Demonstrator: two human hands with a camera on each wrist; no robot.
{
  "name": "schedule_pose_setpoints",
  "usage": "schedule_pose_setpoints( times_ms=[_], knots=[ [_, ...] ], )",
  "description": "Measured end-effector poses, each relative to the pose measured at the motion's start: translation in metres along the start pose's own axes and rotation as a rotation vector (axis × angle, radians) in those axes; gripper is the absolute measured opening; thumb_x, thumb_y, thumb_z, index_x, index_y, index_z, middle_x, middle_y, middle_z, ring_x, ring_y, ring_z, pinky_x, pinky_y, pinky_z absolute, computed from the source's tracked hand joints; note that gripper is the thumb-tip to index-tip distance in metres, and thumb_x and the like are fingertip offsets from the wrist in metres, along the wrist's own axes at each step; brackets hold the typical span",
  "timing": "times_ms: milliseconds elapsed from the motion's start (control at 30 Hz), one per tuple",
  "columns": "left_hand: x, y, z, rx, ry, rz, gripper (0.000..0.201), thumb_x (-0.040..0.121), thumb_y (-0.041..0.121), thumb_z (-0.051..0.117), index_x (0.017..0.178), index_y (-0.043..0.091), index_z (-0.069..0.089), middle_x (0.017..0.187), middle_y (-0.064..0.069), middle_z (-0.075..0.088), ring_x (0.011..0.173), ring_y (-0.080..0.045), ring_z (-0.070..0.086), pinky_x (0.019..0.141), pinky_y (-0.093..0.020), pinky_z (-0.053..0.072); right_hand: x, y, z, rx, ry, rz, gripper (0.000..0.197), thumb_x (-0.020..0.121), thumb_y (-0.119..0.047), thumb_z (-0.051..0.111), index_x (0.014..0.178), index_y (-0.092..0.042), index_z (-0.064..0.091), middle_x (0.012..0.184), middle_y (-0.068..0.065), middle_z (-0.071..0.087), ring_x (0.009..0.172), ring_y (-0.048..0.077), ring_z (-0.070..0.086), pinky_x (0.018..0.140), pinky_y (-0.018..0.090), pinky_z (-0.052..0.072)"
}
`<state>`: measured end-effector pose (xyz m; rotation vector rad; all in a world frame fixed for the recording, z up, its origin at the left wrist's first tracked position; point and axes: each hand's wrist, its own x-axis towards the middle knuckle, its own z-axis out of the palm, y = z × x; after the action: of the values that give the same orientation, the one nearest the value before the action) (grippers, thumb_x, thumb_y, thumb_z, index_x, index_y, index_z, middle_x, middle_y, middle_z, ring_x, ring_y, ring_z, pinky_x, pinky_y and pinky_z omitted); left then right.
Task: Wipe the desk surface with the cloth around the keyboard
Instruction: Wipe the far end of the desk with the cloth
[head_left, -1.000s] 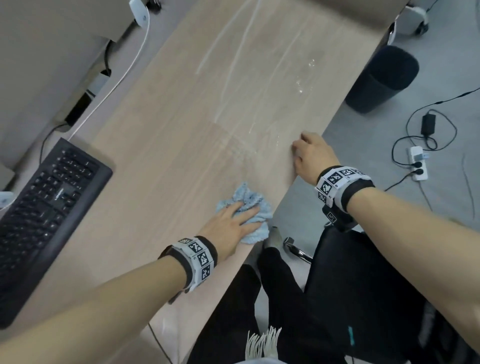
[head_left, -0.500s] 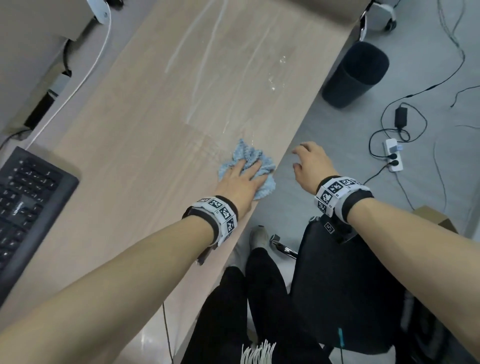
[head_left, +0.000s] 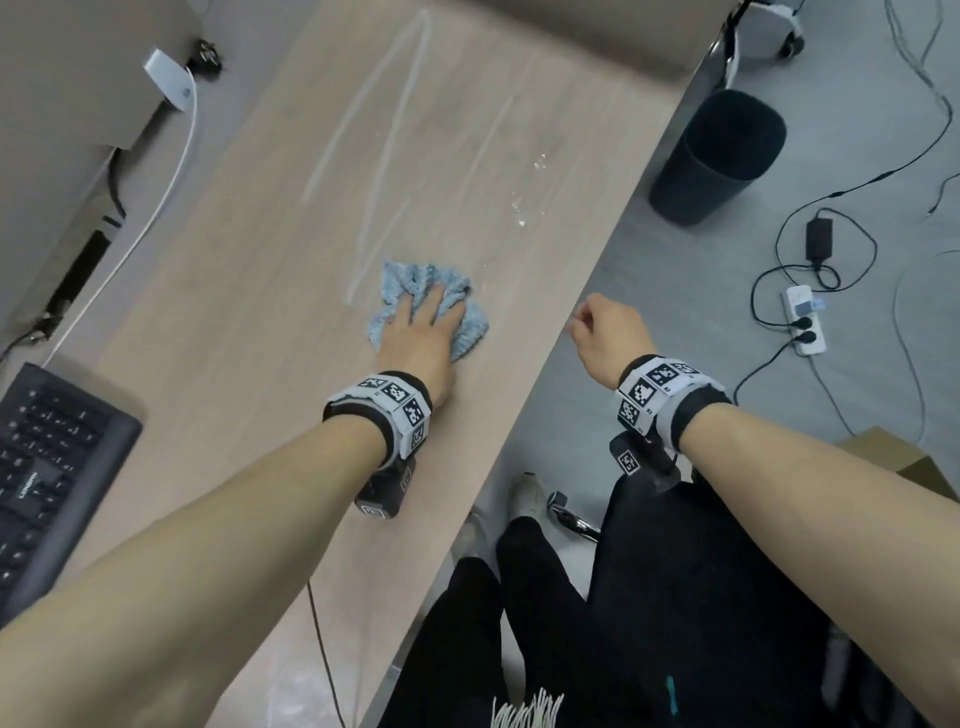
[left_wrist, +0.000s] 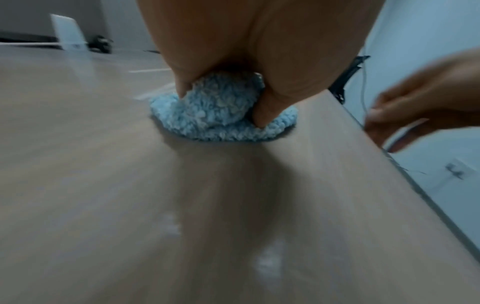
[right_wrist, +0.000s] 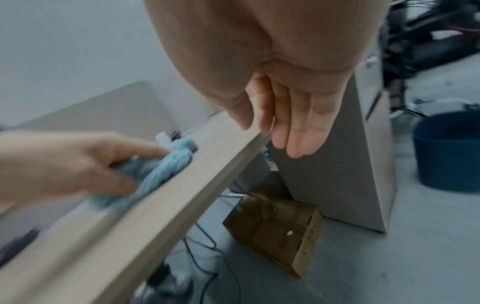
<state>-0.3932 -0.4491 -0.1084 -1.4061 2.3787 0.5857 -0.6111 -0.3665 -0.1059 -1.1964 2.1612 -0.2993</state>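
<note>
A fluffy light-blue cloth (head_left: 470, 325) lies bunched on the pale wooden desk (head_left: 249, 322), near its right edge. My left hand (head_left: 423, 319) presses down on the cloth with straight, spread fingers; in the left wrist view the cloth (left_wrist: 218, 125) bulges under the palm. My right hand (head_left: 595, 325) hovers just past the desk edge, holding nothing, and the right wrist view shows its fingers (right_wrist: 298, 131) straight and relaxed. The black keyboard (head_left: 47, 467) sits at the left edge of the head view, well away from the cloth. Wet streaks (head_left: 387, 150) and droplets (head_left: 524, 208) lie beyond the cloth.
A dark bin (head_left: 717, 156) stands on the floor to the right of the desk, with a power strip (head_left: 804, 322) and cables beyond it. A cardboard box (right_wrist: 275, 230) sits under the desk. A white cable (head_left: 156, 218) runs along the desk's far left side.
My left hand has pushed the cloth forward along the desk, away from the keyboard and up to the wet streaks. My right hand has come off the desk edge and now hangs beside it.
</note>
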Motion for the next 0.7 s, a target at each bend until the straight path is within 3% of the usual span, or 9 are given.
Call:
schedule_pose_setpoints(
  times_ms=[133, 233, 300, 433, 500, 600, 700],
  knots=[
    [-0.004, 0.037, 0.011, 0.045, -0.066, 0.202, 0.081, 0.082, -0.004, 0.045, 0.152, 0.029, 0.022, 0.164, 0.003, 0.003, 0.149, -0.036, -0.001, 0.119, -0.052, 0.014, 0.029, 0.008, -0.014, 0.115, -0.025, 0.169, 0.023, 0.092, -0.011, 0.044, 0.087, -0.011, 0.066, 0.093, 0.014, 0.072, 0.095, 0.033, 0.064, 0.084, 0.036, 0.052],
    [0.002, 0.028, 0.006, 0.073, -0.091, 0.274, 0.081, 0.083, -0.006, 0.043, 0.151, 0.031, 0.023, 0.164, 0.005, 0.002, 0.15, -0.032, 0.002, 0.12, -0.049, 0.015, 0.037, 0.008, -0.016, 0.073, -0.064, 0.162, 0.026, 0.09, -0.009, 0.043, 0.085, -0.009, 0.068, 0.09, 0.015, 0.072, 0.091, 0.035, 0.065, 0.082, 0.04, 0.054],
    [0.013, 0.003, -0.006, 0.049, -0.048, 0.176, 0.076, 0.086, -0.001, 0.045, 0.151, 0.032, 0.024, 0.164, 0.004, 0.003, 0.15, -0.032, 0.006, 0.118, -0.048, 0.015, 0.037, 0.005, -0.014, 0.02, -0.104, 0.119, 0.025, 0.089, -0.007, 0.042, 0.086, -0.005, 0.067, 0.09, 0.017, 0.07, 0.09, 0.037, 0.063, 0.077, 0.039, 0.053],
    [0.035, -0.043, -0.034, -0.062, -0.012, -0.172, 0.069, 0.09, 0.009, 0.049, 0.152, 0.029, 0.024, 0.164, -0.001, 0.006, 0.148, -0.039, 0.008, 0.119, -0.051, 0.014, 0.04, 0.003, -0.009, -0.064, -0.119, 0.096, 0.024, 0.091, -0.009, 0.041, 0.09, -0.002, 0.064, 0.095, 0.021, 0.066, 0.088, 0.039, 0.059, 0.067, 0.033, 0.043],
    [0.049, -0.039, -0.037, -0.07, 0.008, -0.21, 0.067, 0.09, 0.011, 0.049, 0.151, 0.028, 0.026, 0.164, -0.003, 0.009, 0.147, -0.042, 0.009, 0.12, -0.051, 0.014, 0.043, 0.003, -0.007, -0.08, -0.121, 0.088, 0.024, 0.09, -0.007, 0.041, 0.091, -0.001, 0.064, 0.097, 0.022, 0.066, 0.09, 0.04, 0.058, 0.068, 0.033, 0.042],
    [0.061, 0.007, -0.032, -0.024, 0.045, -0.098, 0.068, 0.088, 0.008, 0.048, 0.15, 0.026, 0.028, 0.164, -0.004, 0.01, 0.147, -0.041, 0.008, 0.121, -0.047, 0.012, 0.046, 0.003, -0.005, -0.089, -0.132, 0.084, 0.024, 0.09, -0.007, 0.04, 0.09, 0.0, 0.063, 0.097, 0.023, 0.067, 0.086, 0.039, 0.057, 0.067, 0.032, 0.039],
    [0.042, 0.062, -0.022, 0.061, -0.03, 0.192, 0.075, 0.086, 0.0, 0.048, 0.152, 0.024, 0.024, 0.164, -0.001, 0.004, 0.149, -0.036, 0.002, 0.12, -0.048, 0.007, 0.046, 0.007, -0.006, -0.089, -0.133, 0.068, 0.023, 0.09, -0.009, 0.042, 0.089, -0.002, 0.065, 0.098, 0.024, 0.068, 0.09, 0.042, 0.059, 0.069, 0.034, 0.042]
  ],
)
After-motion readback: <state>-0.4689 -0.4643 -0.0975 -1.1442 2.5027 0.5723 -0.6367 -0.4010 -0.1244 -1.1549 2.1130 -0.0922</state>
